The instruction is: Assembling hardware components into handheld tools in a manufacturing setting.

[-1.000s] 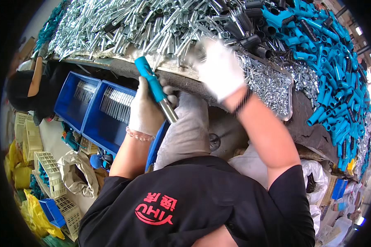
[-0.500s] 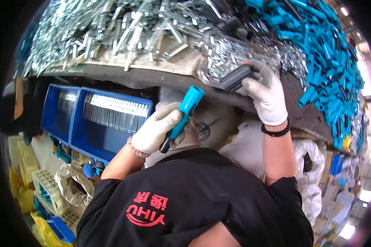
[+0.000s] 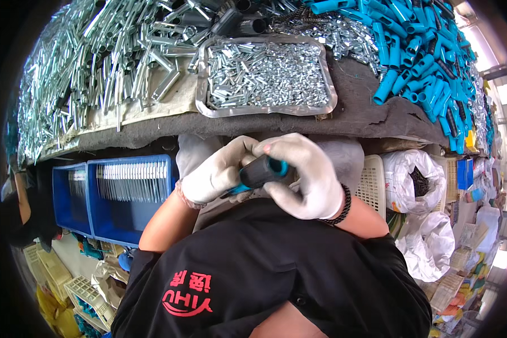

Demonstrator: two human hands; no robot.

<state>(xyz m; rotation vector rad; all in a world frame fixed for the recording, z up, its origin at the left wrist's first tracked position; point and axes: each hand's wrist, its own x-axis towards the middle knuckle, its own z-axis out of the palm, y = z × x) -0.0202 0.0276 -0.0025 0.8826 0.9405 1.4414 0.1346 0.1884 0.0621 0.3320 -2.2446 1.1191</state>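
In front of my chest, both gloved hands come together around a handle. My left hand (image 3: 217,173) is closed on its teal part, only a sliver of which shows below the fingers. A black sleeve (image 3: 258,172) sits around the teal tube, whose hollow teal end shows inside the sleeve's opening. My right hand (image 3: 310,180) curls around the black sleeve, thumb below and fingers above. Both hands wear white gloves, and the fingers partly hide the handle.
A metal tray (image 3: 328,84) of small shiny parts lies on the bench beyond my hands. Long metal pieces (image 3: 112,62) heap at left, teal handles (image 3: 411,62) at right. Blue bins (image 3: 130,217) holding rows of metal rods stand at left. White sacks (image 3: 425,242) are at right.
My right hand has come down and left from the bench edge, bringing the black sleeve onto the teal handle. My left hand has turned the handle. The view has shifted, showing the whole tray.
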